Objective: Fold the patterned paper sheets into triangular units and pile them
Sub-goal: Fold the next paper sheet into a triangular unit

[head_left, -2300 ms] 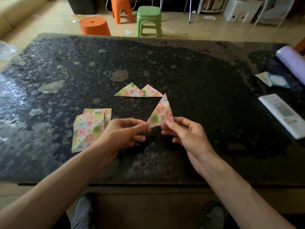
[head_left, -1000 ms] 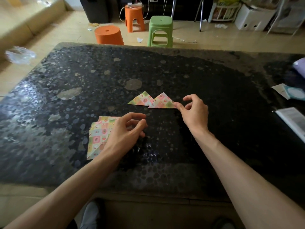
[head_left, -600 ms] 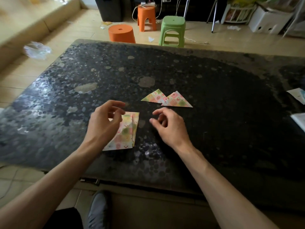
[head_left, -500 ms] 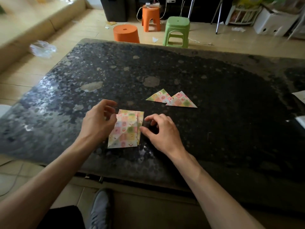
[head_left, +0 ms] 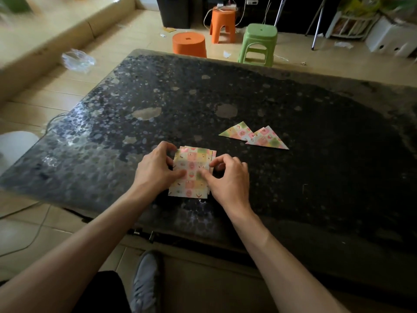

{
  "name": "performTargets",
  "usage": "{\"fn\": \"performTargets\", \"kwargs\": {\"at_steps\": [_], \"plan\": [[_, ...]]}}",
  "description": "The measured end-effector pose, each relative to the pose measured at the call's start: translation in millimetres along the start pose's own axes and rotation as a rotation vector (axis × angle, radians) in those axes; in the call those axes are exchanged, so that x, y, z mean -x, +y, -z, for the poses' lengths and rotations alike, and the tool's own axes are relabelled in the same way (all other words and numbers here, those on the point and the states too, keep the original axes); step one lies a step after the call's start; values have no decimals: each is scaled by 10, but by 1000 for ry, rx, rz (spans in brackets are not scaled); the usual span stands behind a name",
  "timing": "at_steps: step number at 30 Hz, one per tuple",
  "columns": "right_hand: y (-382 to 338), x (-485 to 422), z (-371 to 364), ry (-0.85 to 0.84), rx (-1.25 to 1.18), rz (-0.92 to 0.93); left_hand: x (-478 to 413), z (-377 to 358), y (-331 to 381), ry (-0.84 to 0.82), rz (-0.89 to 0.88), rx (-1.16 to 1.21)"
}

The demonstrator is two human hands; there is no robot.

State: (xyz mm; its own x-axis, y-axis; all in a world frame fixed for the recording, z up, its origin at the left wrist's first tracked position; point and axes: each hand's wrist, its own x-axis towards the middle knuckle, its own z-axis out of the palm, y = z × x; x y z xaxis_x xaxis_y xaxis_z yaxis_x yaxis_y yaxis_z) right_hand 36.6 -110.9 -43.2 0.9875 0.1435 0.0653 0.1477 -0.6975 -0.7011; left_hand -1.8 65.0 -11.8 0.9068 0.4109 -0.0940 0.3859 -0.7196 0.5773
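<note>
As folding stands — part done

Where the patterned sheets (head_left: pixel 191 175) lie stacked near the front edge of the table (head_left: pixel 316 177), both hands grip them — left hand (head_left: pixel 155 170) pinching the left edge, right hand (head_left: pixel 228 177) the right. Two triangular units (head_left: pixel 266 141) overlap beyond, further right.

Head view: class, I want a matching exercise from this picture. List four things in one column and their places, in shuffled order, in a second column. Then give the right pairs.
Things
1. sheets
2. triangles
3. green stool
4. clear bag

Places
A. on the floor, left of the table
B. on the table, lying free, one overlapping the other
C. on the table, pinched by the left hand and right hand
D. on the floor, past the table's far edge

Pairs: 1-C, 2-B, 3-D, 4-A
</note>
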Motion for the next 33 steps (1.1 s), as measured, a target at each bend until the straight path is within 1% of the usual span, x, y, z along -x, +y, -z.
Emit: {"fn": "performTargets", "kwargs": {"at_steps": [2, 5, 8, 11, 13, 16, 18, 19, 21, 23, 24, 25, 27, 29, 31, 33], "plan": [[4, -17, 32, -7, -192, -39, -5, 18, 23, -12, 5, 38], [-28, -43, 151, -71, -485, -144, -18, 45, 93, -33, 1, 105], [-4, -54, 341, -143, -672, -290, -21, 45, 208, -28, -27, 257], [103, -39, 618, -191, -727, -403, 30, 2, 398, -112, -62, 433], [205, -11, 837, -204, -722, -429, 67, -63, 534, -187, -94, 503], [387, 56, 1140, -187, -691, -431, 118, -196, 712, -261, -152, 491], [533, 107, 1307, -158, -628, -413, 171, -310, 827, -311, -175, 494], [609, 136, 1375, -106, -573, -381, 190, -370, 874, -325, -197, 486], [769, 195, 1489, 110, -441, -225, 200, -476, 937, -318, -246, 453], [906, 251, 1600, 371, -307, 12, 204, -572, 974, -272, -321, 449], [970, 274, 1644, 462, -221, 138, 214, -616, 987, -228, -387, 438], [1031, 292, 1671, 511, -121, 260, 231, -649, 1002, -177, -467, 404], [1134, 335, 1657, 501, 89, 470, 275, -682, 1024, -99, -633, 320], [1216, 394, 1596, 408, 239, 593, 292, -697, 1008, -83, -787, 210], [1282, 475, 1527, 290, 300, 636, 296, -720, 963, -116, -859, 84], [1330, 558, 1478, 210, 317, 644, 299, -764, 902, -147, -873, -2]]}}
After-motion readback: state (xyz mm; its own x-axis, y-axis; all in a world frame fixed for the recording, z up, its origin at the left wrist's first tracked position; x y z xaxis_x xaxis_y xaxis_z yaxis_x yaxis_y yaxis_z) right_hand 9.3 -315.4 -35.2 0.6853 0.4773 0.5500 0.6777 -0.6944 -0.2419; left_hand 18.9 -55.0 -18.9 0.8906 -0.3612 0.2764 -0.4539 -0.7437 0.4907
